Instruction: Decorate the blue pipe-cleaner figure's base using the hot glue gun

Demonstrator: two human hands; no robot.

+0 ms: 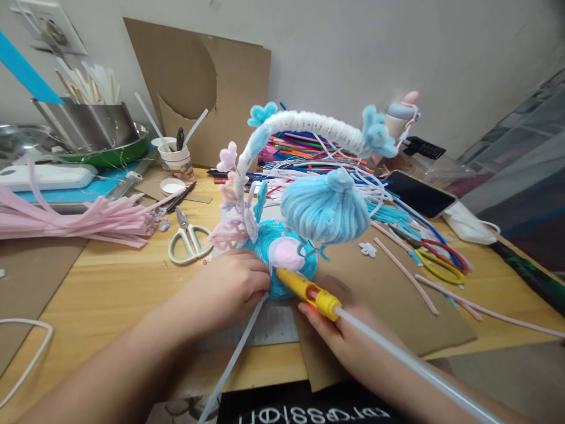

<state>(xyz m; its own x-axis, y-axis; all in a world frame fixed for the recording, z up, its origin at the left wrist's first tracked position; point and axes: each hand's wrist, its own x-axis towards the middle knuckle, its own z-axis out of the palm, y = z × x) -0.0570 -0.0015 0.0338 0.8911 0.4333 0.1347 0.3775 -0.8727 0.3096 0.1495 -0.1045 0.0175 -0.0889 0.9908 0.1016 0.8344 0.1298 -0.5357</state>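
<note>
While hands work, pipe cleaners (pixel 335 154) seemingly litter wooden table (pixel 106 288).

Blue pipe-cleaner basket (pixel 291 259) upright on table, white arched handle (flower-trimmed), yellow glue gun (pixel 309 291) nozzle touching its base

At the centre of the wooden table (pixel 110 288) stands a blue pipe-cleaner basket (pixel 282 256) with a white fuzzy arched handle (pixel 309 123) and a blue dome lid (pixel 325 209). The left hand (pixel 233 280) presses its rim at 9 o'clock. The right hand (pixel 339 330) grips a yellow glue gun (pixel 309 290), its nozzle touching the rim at 6 o'clock. Scissors (pixel 188 240) lie at 9 o'clock of the basket, with pink pipe cleaners (pixel 88 218) farther out.
</note>
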